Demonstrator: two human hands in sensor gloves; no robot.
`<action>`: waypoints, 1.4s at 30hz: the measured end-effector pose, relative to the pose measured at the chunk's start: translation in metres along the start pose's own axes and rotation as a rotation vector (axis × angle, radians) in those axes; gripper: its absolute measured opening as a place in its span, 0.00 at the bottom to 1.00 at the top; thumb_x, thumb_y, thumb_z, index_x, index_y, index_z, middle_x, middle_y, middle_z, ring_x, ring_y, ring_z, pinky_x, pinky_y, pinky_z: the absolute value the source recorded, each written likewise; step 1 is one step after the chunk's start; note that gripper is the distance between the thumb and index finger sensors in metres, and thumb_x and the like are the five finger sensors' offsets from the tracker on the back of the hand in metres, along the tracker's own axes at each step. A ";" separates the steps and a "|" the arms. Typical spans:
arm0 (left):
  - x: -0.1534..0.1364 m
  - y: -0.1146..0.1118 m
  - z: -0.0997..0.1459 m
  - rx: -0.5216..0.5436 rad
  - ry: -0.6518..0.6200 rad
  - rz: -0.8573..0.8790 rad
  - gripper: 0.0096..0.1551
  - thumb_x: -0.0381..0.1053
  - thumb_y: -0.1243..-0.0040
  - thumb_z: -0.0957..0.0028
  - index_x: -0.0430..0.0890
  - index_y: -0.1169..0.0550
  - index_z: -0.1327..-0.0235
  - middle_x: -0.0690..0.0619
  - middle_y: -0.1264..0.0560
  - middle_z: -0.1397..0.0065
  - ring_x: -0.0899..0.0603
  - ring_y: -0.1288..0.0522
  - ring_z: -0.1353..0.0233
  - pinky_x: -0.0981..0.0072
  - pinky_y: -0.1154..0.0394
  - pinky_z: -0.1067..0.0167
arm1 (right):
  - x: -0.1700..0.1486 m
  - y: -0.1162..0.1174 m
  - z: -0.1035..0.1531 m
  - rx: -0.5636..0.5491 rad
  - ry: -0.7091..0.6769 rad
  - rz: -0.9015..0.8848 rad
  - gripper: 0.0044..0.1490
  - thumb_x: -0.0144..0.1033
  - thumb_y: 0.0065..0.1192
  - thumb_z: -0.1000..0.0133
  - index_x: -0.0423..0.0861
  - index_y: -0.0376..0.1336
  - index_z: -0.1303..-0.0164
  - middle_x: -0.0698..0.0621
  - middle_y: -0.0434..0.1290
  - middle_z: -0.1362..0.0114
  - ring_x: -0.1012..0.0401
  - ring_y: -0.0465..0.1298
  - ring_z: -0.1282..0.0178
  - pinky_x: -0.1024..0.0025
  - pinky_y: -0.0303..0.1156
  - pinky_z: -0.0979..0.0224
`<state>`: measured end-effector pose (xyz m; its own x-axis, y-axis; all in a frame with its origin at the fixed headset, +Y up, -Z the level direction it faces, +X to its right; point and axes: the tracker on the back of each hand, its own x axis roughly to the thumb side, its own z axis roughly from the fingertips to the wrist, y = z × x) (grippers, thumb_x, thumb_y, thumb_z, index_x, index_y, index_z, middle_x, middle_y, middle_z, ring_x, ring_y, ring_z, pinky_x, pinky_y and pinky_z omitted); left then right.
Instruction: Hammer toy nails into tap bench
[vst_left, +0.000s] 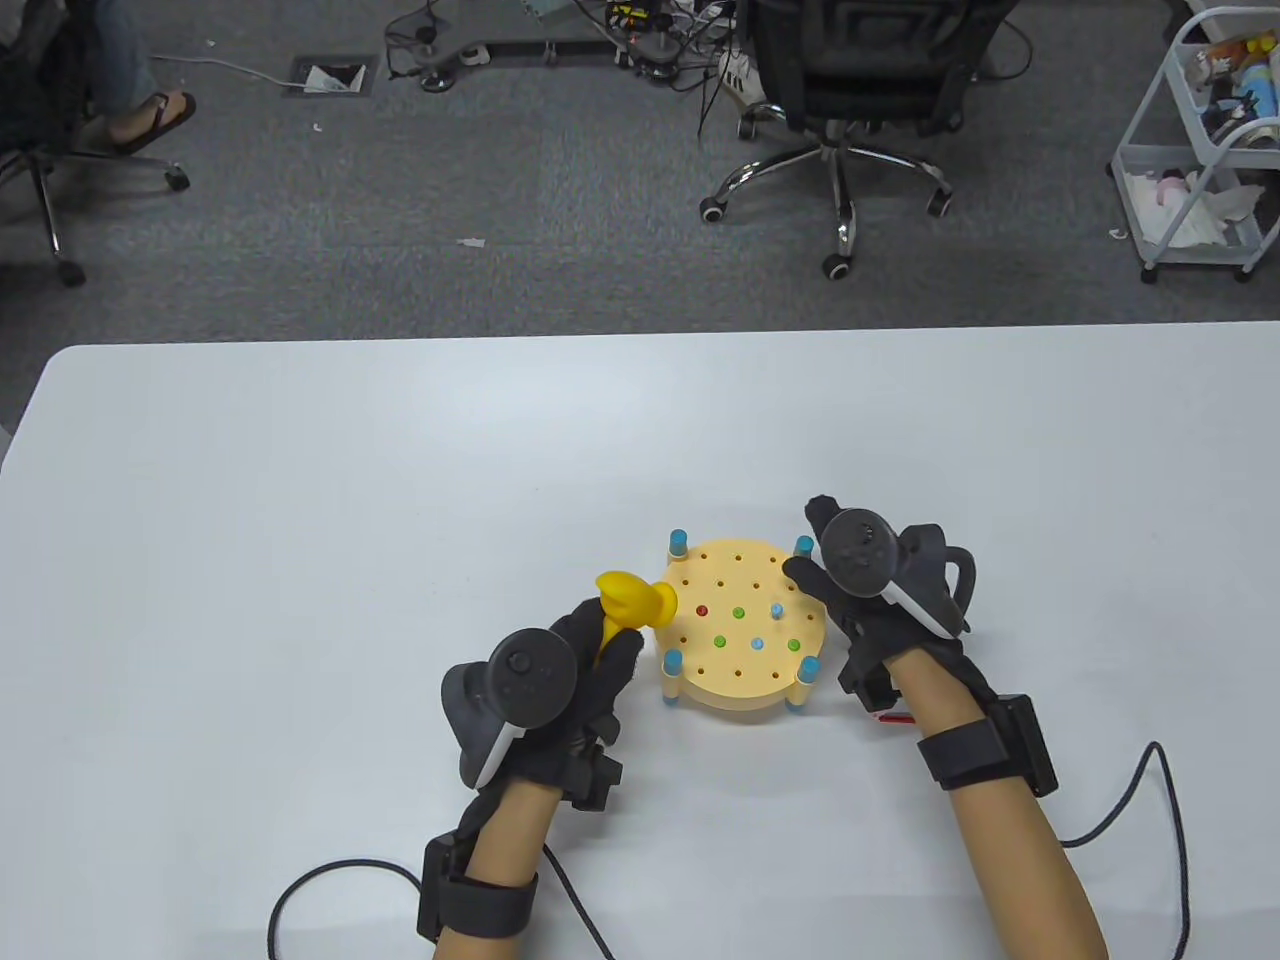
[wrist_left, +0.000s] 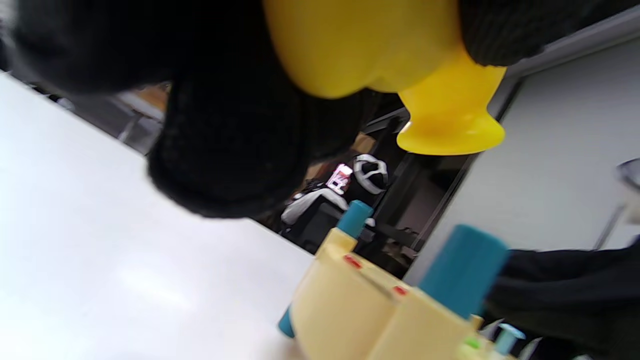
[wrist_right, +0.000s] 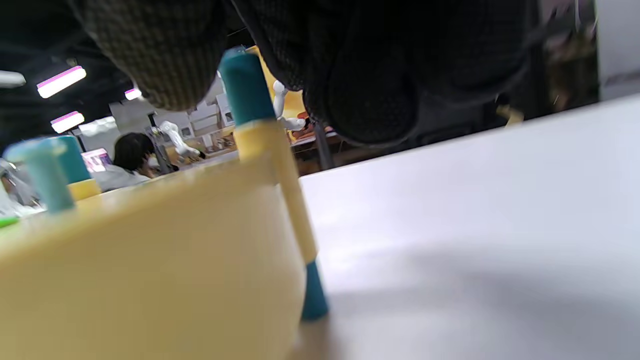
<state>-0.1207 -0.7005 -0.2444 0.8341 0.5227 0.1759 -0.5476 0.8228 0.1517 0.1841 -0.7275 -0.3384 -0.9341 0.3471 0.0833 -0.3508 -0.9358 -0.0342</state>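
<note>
Most nails sit flush in the bench (vst_left: 745, 640), one blue nail (vst_left: 777, 609) stands proud; left grip (vst_left: 560, 690) holds hammer (vst_left: 632, 602), right grip (vst_left: 860, 590) steadies the bench's edge.

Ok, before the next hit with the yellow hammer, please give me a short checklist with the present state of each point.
1. Left hand grips the yellow hammer: ok.
2. Right hand rests against the tap bench at its right rim to steady it: ok.
3. A nail stands up, ready to be hit: ok, the light blue nail stands proud.
4. Right fingers are clear of that nail: cannot tell; they are close to it.
5. Hammer head is over the nail: not ok, it hangs at the bench's left edge.
6. Bench stands level on the table: ok.
</note>
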 end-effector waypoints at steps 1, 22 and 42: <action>0.007 0.001 0.001 -0.005 -0.035 -0.015 0.37 0.66 0.43 0.61 0.47 0.21 0.43 0.44 0.14 0.57 0.42 0.12 0.65 0.57 0.18 0.69 | -0.004 0.004 0.000 -0.004 0.007 -0.042 0.46 0.52 0.60 0.53 0.43 0.58 0.25 0.42 0.72 0.32 0.55 0.79 0.45 0.61 0.76 0.44; 0.139 -0.063 -0.050 -0.169 -0.076 -0.633 0.38 0.63 0.45 0.58 0.40 0.21 0.43 0.42 0.13 0.62 0.43 0.13 0.72 0.61 0.21 0.79 | -0.029 0.034 -0.001 -0.027 0.019 -0.302 0.37 0.52 0.54 0.51 0.50 0.62 0.32 0.43 0.74 0.36 0.56 0.80 0.48 0.62 0.77 0.46; 0.156 -0.039 -0.027 0.075 -0.165 -0.600 0.38 0.64 0.48 0.60 0.42 0.20 0.47 0.45 0.13 0.65 0.46 0.13 0.75 0.63 0.21 0.81 | -0.028 0.034 0.001 -0.034 0.021 -0.292 0.37 0.52 0.54 0.51 0.50 0.62 0.32 0.43 0.75 0.36 0.56 0.80 0.48 0.63 0.77 0.47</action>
<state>0.0326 -0.6447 -0.2491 0.9800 -0.0714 0.1859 0.0047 0.9415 0.3371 0.1986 -0.7697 -0.3413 -0.7943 0.6029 0.0742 -0.6067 -0.7937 -0.0448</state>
